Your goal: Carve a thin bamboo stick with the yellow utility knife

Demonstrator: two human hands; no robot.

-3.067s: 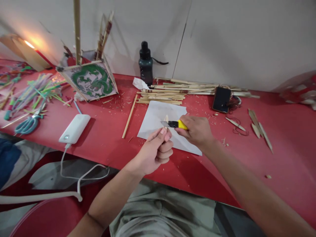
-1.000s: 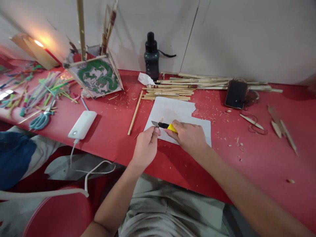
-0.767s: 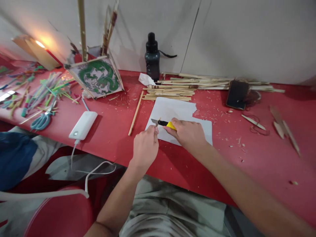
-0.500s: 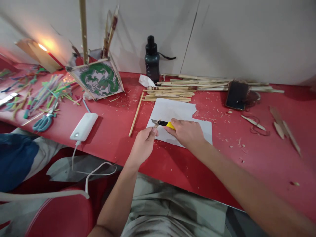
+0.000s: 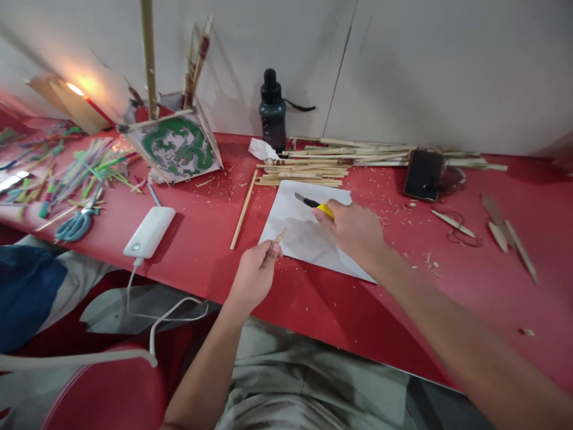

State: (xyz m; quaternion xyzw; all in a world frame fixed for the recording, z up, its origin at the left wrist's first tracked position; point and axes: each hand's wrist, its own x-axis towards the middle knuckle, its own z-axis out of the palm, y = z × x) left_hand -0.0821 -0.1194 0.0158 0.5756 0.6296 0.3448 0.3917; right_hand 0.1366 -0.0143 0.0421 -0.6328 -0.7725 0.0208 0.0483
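Observation:
My left hand (image 5: 255, 269) pinches a small piece of wood (image 5: 280, 235), its pointed tip sticking up past the thumb. In my right hand (image 5: 358, 230) is a utility knife (image 5: 326, 210) with a yellow and black handle; its blade points left and is apart from the wood. Below both hands a sheet of white paper (image 5: 308, 236) lies on the red table. A single thin bamboo stick (image 5: 244, 209) rests left of the paper, and a bundle of bamboo sticks (image 5: 308, 173) lies just behind it.
A dark bottle (image 5: 273, 113) stands against the wall. Leftward are a dragon-painted lantern (image 5: 176, 146), a lit candle (image 5: 99, 111), scissors (image 5: 76, 224) and a white power bank (image 5: 150, 232) with a cable. A phone (image 5: 423, 174) and carved wood pieces (image 5: 498, 236) lie right, among shavings.
The knife in my right hand has moved away from the wood, up and to the right. My left hand has dropped slightly, still pinching the wood.

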